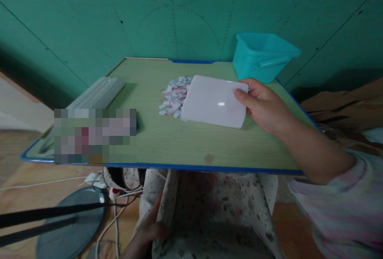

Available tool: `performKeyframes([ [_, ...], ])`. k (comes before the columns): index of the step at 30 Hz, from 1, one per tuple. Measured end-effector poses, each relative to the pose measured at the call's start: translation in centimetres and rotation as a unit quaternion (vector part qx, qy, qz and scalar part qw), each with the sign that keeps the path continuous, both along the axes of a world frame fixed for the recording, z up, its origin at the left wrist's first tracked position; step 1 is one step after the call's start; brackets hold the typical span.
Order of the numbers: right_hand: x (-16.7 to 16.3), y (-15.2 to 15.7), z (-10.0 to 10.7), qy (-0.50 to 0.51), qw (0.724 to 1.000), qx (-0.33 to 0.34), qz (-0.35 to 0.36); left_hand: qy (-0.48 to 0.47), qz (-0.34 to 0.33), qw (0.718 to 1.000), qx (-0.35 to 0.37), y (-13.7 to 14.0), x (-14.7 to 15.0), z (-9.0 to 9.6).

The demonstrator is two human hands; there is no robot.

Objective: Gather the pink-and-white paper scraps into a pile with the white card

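Note:
My right hand (263, 105) grips a glossy white rectangular plastic board (214, 101) by its right edge, thumb on top and fingers behind. The board is tilted above the table, and its left edge overlaps a pile of small paper scraps (175, 95), hiding part of it. Down at my lap, my left hand (149, 229) is closed around the edge of a floral cloth (215, 211) draped over my legs; some of its fingers are hidden in the folds.
A turquoise plastic bin (266, 57) stands at the table's back right corner. On the left of the blue-edged table (167, 147) lie a long pale wrapped bundle (98, 93) and a pixelated item (95, 135). Below left are a round grey base (72, 223) and white cables (116, 223).

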State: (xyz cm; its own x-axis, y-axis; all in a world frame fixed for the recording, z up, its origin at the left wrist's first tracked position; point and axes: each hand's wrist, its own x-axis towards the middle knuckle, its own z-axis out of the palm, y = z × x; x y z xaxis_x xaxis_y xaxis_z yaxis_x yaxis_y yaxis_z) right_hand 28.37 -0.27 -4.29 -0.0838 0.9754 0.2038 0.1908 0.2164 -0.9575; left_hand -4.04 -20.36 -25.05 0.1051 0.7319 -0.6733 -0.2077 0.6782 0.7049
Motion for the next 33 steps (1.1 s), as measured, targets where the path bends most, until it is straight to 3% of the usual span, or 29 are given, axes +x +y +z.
performKeyframes([
  [6,-0.3,0.0,-0.5,-0.085,0.996,0.015,0.028,0.009,0.010,1.000,-0.011,-0.1,-0.7,-0.1],
  [10,-0.5,-0.6,0.2,-0.069,0.995,-0.022,0.071,0.020,0.012,1.000,-0.008,-0.2,-1.1,-0.1],
  [16,-0.5,-0.7,0.4,-0.053,0.997,-0.025,0.050,0.021,0.010,1.000,-0.018,0.1,-1.0,-0.6],
  [19,-0.7,-0.8,0.4,-0.059,0.992,-0.061,0.088,0.017,0.025,0.999,-0.013,0.3,-0.6,-0.1],
  [23,-0.9,-1.3,0.7,-0.076,0.977,-0.126,0.151,0.001,0.030,0.999,-0.020,0.9,-0.5,1.2],
  [28,-0.9,-1.3,0.7,-0.058,0.982,-0.125,0.131,-0.023,0.049,0.998,-0.023,3.0,-0.4,3.4],
  [32,-0.9,-1.3,0.0,-0.083,0.973,-0.128,0.172,-0.058,0.080,0.995,-0.008,4.0,2.0,7.6],
  [33,-0.9,-1.3,-0.1,-0.085,0.971,-0.131,0.181,-0.110,0.097,0.989,-0.025,4.1,2.8,8.8],
])
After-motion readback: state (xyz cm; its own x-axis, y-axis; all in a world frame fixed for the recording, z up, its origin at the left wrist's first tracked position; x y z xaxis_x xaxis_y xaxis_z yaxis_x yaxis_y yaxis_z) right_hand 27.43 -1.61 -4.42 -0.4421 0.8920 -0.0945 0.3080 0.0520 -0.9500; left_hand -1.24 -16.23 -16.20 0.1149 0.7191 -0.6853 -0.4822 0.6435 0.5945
